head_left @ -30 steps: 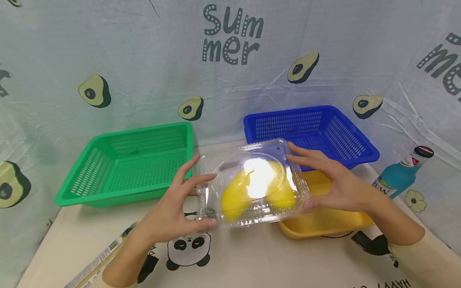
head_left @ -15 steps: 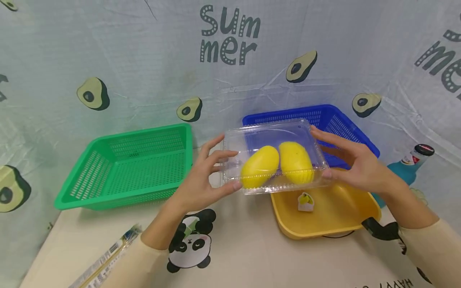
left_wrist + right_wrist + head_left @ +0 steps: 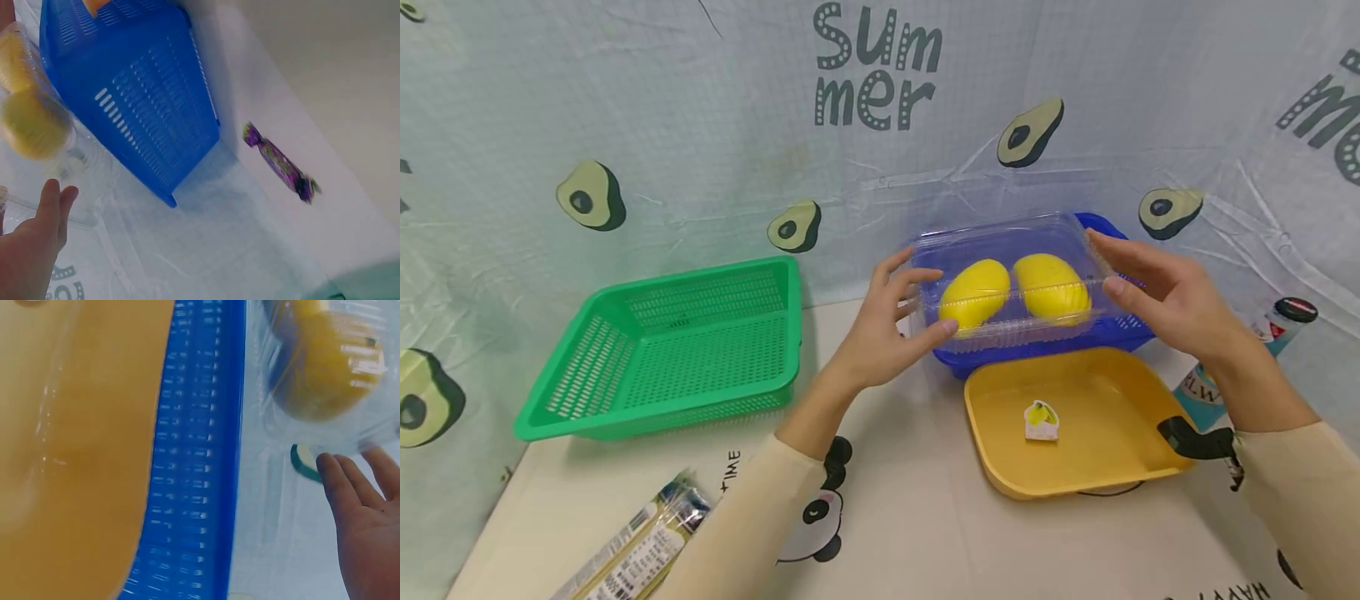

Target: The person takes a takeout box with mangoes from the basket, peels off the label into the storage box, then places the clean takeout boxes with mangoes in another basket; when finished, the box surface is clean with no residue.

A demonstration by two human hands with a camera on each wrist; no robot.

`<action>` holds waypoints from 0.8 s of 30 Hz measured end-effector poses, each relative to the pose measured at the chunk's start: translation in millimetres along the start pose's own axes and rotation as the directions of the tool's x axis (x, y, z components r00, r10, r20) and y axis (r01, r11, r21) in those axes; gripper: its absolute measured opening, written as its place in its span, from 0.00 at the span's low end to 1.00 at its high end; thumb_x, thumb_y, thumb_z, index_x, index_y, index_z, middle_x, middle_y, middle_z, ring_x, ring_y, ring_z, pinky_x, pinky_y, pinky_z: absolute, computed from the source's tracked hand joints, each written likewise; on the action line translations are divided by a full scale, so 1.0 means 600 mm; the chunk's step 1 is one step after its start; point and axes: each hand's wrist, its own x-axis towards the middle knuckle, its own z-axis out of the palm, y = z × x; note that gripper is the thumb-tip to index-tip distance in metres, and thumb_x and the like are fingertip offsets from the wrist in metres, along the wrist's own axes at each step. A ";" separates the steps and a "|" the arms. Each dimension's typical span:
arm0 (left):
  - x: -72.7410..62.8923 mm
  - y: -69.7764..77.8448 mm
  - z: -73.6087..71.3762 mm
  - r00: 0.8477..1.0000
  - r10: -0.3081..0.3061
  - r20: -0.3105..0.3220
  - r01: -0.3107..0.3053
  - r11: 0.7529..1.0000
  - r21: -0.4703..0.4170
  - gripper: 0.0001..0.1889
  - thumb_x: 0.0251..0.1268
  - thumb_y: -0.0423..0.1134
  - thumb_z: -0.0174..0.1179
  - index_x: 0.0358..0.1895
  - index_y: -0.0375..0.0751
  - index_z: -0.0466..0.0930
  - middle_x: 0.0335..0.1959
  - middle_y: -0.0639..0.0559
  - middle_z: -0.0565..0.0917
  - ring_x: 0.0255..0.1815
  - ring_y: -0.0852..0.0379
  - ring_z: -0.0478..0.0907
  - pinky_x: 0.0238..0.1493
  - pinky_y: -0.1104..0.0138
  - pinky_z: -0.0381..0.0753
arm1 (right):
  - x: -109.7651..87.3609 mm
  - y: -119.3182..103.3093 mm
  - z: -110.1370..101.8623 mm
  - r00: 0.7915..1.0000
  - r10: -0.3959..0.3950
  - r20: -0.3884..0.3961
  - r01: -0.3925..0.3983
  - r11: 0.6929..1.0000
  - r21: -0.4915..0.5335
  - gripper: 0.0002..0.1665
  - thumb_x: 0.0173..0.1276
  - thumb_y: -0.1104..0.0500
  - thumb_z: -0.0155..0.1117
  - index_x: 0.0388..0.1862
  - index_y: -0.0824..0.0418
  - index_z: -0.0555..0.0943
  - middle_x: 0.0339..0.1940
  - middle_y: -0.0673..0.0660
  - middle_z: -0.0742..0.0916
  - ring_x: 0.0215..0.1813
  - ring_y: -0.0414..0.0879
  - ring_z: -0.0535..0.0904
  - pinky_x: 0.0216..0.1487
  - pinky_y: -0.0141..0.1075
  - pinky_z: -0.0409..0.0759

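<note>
Between my two hands is a clear plastic clamshell box [image 3: 1000, 233] with two yellow mangoes [image 3: 976, 292] inside. My left hand [image 3: 880, 337] grips its left end, thumb at the front and fingers along the side. At the right end my right hand [image 3: 1187, 304] holds it the same way. The box overlaps the blue basket [image 3: 951, 365] in the head view, and the left wrist view shows it off the basket's upper rim. Much of the basket is hidden behind the box.
In front of the blue basket stands a yellow tray [image 3: 1000, 471] holding a small paper piece [image 3: 1041, 422]. A green basket [image 3: 658, 410] is on the left, long packets [image 3: 640, 550] at front left. A blue bottle [image 3: 1202, 396] stands right; a purple-wrapped candy [image 3: 279, 164] lies beyond the blue basket.
Both hands have carried the clamshell box to the right and away from me, from above the middle of the table to over the blue basket. The yellow tray is now uncovered.
</note>
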 end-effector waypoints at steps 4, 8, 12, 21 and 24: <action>0.026 -0.004 0.020 0.999 -0.039 0.002 0.039 0.999 0.010 0.30 0.67 0.48 0.69 0.69 0.46 0.73 0.84 0.50 0.46 0.78 0.45 0.62 0.70 0.51 0.74 | 0.003 0.016 -0.005 0.993 0.113 -0.036 -0.112 0.994 0.016 0.31 0.78 0.70 0.54 0.78 0.61 0.68 0.77 0.53 0.75 0.64 0.30 0.78 0.58 0.17 0.74; 0.044 -0.010 0.030 0.998 -0.061 -0.004 0.061 0.996 0.058 0.29 0.64 0.50 0.71 0.66 0.47 0.74 0.84 0.49 0.46 0.78 0.45 0.63 0.68 0.53 0.76 | 0.010 0.027 -0.002 0.967 0.252 -0.018 -0.253 0.965 -0.066 0.31 0.81 0.59 0.56 0.80 0.53 0.67 0.78 0.56 0.73 0.63 0.29 0.77 0.56 0.14 0.72; 0.056 -0.022 0.041 0.995 -0.098 0.021 0.095 0.988 0.120 0.28 0.61 0.53 0.74 0.60 0.47 0.76 0.84 0.48 0.46 0.74 0.43 0.68 0.66 0.52 0.77 | 0.015 0.033 0.000 0.937 0.348 0.027 -0.339 0.926 -0.165 0.33 0.81 0.53 0.57 0.82 0.54 0.64 0.78 0.63 0.72 0.73 0.51 0.74 0.61 0.18 0.71; 0.067 -0.021 0.064 0.986 -0.161 0.039 0.134 0.914 0.383 0.29 0.62 0.58 0.72 0.61 0.49 0.79 0.84 0.45 0.54 0.80 0.38 0.61 0.72 0.44 0.70 | 0.020 0.046 0.016 0.881 0.469 0.071 -0.444 0.868 -0.224 0.38 0.81 0.45 0.55 0.81 0.64 0.63 0.77 0.69 0.71 0.73 0.68 0.69 0.68 0.67 0.69; 0.071 -0.020 0.073 0.986 -0.160 0.040 0.122 0.871 0.476 0.29 0.62 0.61 0.71 0.61 0.50 0.81 0.83 0.43 0.57 0.77 0.39 0.65 0.72 0.44 0.69 | 0.020 0.053 0.022 0.874 0.484 0.048 -0.461 0.856 -0.234 0.37 0.81 0.46 0.57 0.79 0.65 0.66 0.75 0.70 0.73 0.70 0.69 0.73 0.65 0.65 0.73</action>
